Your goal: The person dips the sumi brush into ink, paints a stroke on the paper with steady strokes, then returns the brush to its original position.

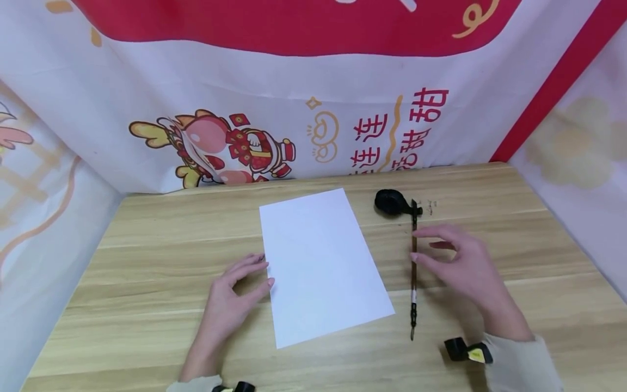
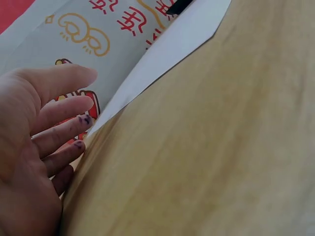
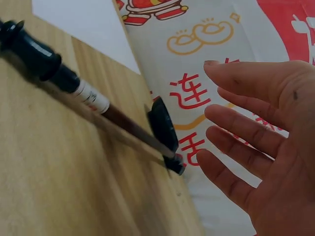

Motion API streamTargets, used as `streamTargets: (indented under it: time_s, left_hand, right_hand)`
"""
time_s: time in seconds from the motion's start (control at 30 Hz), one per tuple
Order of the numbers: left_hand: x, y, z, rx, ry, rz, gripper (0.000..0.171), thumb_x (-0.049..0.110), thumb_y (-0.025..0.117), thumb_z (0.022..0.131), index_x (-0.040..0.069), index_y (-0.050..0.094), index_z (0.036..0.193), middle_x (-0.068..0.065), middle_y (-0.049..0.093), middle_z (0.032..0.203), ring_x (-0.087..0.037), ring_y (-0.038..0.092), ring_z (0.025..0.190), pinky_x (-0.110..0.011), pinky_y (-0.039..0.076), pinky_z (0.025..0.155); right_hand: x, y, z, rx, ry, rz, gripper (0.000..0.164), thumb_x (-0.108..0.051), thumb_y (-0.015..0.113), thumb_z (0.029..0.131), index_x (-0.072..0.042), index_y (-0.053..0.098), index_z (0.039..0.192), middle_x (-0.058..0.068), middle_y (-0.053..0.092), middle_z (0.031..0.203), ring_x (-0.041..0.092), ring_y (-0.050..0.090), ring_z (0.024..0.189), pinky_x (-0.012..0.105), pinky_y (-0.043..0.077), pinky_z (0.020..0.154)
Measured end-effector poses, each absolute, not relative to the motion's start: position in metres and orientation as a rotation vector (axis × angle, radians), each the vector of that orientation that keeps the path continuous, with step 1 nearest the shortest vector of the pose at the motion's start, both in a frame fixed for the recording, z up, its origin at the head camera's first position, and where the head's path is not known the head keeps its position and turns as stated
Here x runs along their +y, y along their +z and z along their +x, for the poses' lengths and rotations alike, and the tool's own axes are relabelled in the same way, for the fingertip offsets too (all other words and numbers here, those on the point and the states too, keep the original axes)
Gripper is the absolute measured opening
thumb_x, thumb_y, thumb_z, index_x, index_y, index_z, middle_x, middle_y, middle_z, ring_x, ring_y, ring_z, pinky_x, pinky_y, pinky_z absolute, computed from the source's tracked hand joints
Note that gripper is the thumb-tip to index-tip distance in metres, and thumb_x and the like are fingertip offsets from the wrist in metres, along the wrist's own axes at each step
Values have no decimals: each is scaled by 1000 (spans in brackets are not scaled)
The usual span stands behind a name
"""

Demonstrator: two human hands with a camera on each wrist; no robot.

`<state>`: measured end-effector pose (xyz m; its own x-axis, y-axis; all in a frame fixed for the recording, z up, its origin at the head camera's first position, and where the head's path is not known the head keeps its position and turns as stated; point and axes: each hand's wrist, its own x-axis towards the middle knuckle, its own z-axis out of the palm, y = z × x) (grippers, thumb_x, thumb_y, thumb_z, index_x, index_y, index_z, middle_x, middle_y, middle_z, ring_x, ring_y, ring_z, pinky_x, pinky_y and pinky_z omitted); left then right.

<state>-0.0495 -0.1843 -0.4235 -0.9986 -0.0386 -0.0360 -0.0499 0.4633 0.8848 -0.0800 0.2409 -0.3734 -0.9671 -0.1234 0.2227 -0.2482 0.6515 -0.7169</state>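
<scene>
A blank white sheet of paper (image 1: 323,267) lies slightly askew on the wooden table. My left hand (image 1: 230,296) is at its left edge, fingers loosely bent, fingertips right at the margin in the head view. Dark smudges show on two of its fingertips (image 2: 84,120). Right of the paper lies a writing brush (image 1: 413,277) with a brown shaft, white label and dark end. Its far end meets a small black round dish (image 1: 390,202). My right hand (image 1: 465,267) hovers beside the shaft; the right wrist view shows its fingers spread, with nothing in them.
Small dark marks (image 1: 432,207) sit on the wooden table (image 1: 166,256) near the dish. Printed cloth (image 1: 303,76) in white and red rises along the back and both sides. Each wrist carries a small black device (image 1: 467,351) near the sleeve.
</scene>
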Motion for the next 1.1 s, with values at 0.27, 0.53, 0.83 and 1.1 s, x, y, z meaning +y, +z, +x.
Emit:
streamTargets:
  time_s: [0.27, 0.53, 0.83, 1.1]
  left_hand:
    - [-181, -436, -40, 2799, 1541, 80, 41, 21, 93, 85, 16, 80, 124, -1, 64, 155, -35, 43, 158, -68, 22, 131]
    - [-179, -434, -45, 2896, 1370, 130, 38, 19, 91, 85, 17, 80, 122, -1, 62, 158, -36, 42, 159, -70, 18, 129]
    - [-179, -432, -49, 2885, 1368, 120, 39, 20, 91, 85, 16, 80, 122, -3, 62, 158, -35, 42, 159, -69, 15, 130]
    - [-180, -433, -48, 2884, 1358, 93, 40, 22, 92, 85, 19, 80, 123, -1, 61, 159, -34, 41, 159, -69, 15, 131]
  right_hand:
    - [252, -395, -74, -2634, 1699, 233, 41, -9, 83, 93, -8, 72, 133, 3, 71, 136, 18, 76, 113, 17, 57, 100]
    - [252, -405, -80, -2669, 1736, 318, 39, -7, 84, 92, -11, 73, 130, -1, 76, 128, 19, 76, 112, 20, 59, 96]
    - [250, -407, -84, -2771, 1631, 384, 37, -9, 84, 91, -18, 76, 126, 2, 77, 126, 13, 72, 111, 21, 55, 96]
    - [247, -408, -84, -2687, 1537, 427, 39, 9, 82, 83, -10, 79, 116, -5, 76, 115, 9, 68, 107, 18, 55, 96]
